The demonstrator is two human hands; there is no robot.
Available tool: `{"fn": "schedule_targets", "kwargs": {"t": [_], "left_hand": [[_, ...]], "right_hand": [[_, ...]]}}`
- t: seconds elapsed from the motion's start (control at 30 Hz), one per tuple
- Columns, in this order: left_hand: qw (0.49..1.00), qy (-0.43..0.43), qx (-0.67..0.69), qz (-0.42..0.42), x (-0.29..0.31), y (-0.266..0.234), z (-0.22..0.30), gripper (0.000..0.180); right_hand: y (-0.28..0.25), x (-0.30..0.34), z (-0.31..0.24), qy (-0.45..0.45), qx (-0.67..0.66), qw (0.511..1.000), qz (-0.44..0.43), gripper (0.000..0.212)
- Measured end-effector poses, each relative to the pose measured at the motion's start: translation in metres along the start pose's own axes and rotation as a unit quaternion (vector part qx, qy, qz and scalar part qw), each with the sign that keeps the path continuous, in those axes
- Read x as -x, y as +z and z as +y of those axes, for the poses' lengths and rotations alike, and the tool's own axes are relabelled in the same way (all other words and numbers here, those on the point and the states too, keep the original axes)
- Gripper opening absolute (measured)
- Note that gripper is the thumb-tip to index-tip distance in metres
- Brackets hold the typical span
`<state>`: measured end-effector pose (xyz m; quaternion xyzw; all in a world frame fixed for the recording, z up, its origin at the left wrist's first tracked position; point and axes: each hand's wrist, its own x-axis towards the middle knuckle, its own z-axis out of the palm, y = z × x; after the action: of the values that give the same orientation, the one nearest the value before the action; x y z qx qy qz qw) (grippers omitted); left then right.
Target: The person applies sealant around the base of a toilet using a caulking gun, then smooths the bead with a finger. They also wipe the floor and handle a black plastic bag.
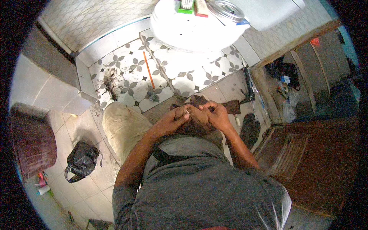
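Observation:
In my lap, close to the front of my grey shirt, lies a soft-looking brown item [200, 124]; its exact kind does not show. My left hand [174, 120] is closed at its left side, thumb and fingers pinched together near its upper edge. On the other side my right hand [215, 115] is also closed, its thumb and forefinger pinching the top of the same item. Both hands are a short way apart. A small pale spot shows at the left fingertips, too small to name.
Ahead stands a white round table [191, 34] bearing a green box [185, 7] and a coiled silver wire [227, 10]. An orange stick [148, 70] lies on patterned tiles. A black bag [82, 161] rests on the left floor, dark footwear [250, 131] at right, beside a brown wooden panel [306, 161].

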<state>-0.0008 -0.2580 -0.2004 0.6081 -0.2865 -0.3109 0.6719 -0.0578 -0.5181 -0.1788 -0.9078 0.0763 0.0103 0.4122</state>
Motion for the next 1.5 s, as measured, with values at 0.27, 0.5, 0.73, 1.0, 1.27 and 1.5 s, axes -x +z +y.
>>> {"fn": "schedule_targets", "kwargs": {"t": [0.27,0.5,0.73,1.0,1.27,1.5], "left_hand": [[0.997,-0.057,-0.049,0.017,0.004,-0.004,0.002,0.047],[0.978,-0.178,0.073,0.085,0.009,-0.005,0.039,0.048],[0.993,-0.079,-0.086,0.028,0.004,0.001,0.046,0.041],[0.984,-0.144,-0.006,0.103,-0.01,0.008,0.032,0.033],[0.988,-0.127,0.043,0.074,-0.03,0.027,0.057,0.034],[0.975,-0.128,-0.034,0.179,-0.043,0.013,0.057,0.039]], "right_hand": [[0.001,0.007,0.004,-0.062,-0.033,0.995,0.07,0.021],[-0.013,0.009,0.031,0.068,-0.221,0.972,0.031,0.026],[-0.016,0.01,0.033,0.077,-0.214,0.963,0.147,0.027],[-0.02,0.013,0.038,-0.035,-0.002,0.972,0.231,0.033],[-0.002,0.024,0.047,0.056,-0.217,0.971,0.081,0.046],[-0.035,0.022,0.024,0.067,-0.294,0.953,0.011,0.055]]}}
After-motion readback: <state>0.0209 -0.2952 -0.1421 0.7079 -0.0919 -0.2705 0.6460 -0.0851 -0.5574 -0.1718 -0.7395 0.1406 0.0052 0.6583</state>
